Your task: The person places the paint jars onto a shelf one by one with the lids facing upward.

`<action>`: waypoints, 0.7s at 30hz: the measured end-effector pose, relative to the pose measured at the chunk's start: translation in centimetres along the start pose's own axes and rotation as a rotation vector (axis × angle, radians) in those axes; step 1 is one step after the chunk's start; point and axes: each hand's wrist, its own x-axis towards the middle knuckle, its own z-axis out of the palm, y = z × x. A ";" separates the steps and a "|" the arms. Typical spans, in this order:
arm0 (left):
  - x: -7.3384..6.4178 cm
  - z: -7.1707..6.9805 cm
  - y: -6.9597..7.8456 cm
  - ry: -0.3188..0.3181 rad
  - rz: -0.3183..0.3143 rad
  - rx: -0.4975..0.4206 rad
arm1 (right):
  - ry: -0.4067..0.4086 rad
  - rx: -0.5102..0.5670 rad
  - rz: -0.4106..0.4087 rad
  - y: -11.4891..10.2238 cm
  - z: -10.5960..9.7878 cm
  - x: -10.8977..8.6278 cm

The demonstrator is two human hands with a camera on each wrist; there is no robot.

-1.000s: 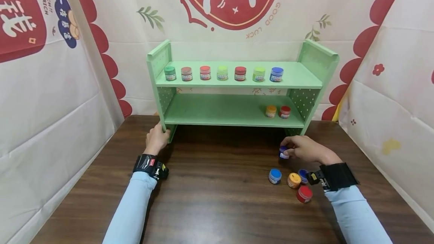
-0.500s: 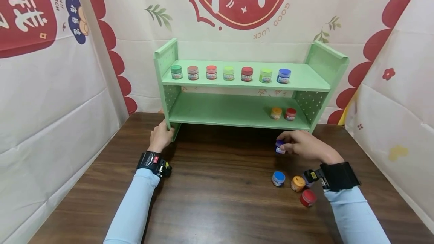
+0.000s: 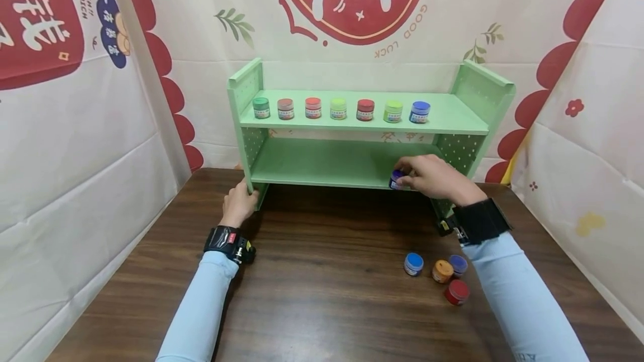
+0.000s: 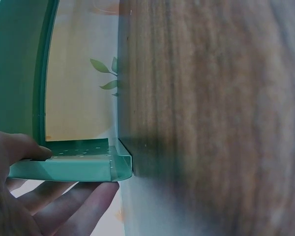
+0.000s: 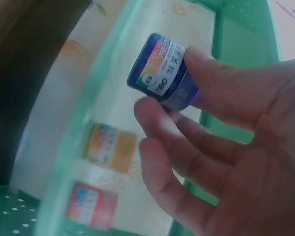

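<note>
My right hand point(image 3: 430, 176) pinches a small dark blue paint jar point(image 5: 160, 69) between thumb and fingers, at the front edge of the lower shelf of a green two-tier rack point(image 3: 322, 163). In the right wrist view a yellow paint jar point(image 5: 110, 147) and a red paint jar point(image 5: 92, 206) stand on that shelf beside my fingers; the hand covers them in the head view. My left hand point(image 3: 238, 205) grips the rack's left side panel point(image 4: 64, 169) near its foot, thumb on one face and fingers on the other.
Several paint jars line the upper shelf point(image 3: 453, 110), from a dark green jar point(image 3: 261, 108) to a blue jar point(image 3: 420, 112). On the brown table point(image 3: 322, 295) sit a blue jar point(image 3: 413, 264), an orange jar point(image 3: 442, 271), a purple-blue jar point(image 3: 458, 265) and a red jar point(image 3: 458, 292).
My right hand has lifted the dark blue paint jar from low in front of the rack up and leftward to the lower shelf's front edge. The left hand keeps its grip on the rack.
</note>
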 end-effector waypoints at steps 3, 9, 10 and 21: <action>0.0 0.0 -0.2 0.002 0.000 0.002 | -0.005 -0.034 0.004 -0.4 -0.6 1.7; -0.1 0.2 -0.3 0.005 -0.005 -0.002 | -0.025 -0.055 0.024 0.0 -0.8 4.3; -0.1 0.2 -0.3 0.007 -0.010 -0.001 | -0.032 -0.058 0.030 0.1 -0.7 4.6; 0.0 0.1 0.0 0.005 -0.005 -0.014 | -0.009 -0.103 0.070 0.2 0.7 5.5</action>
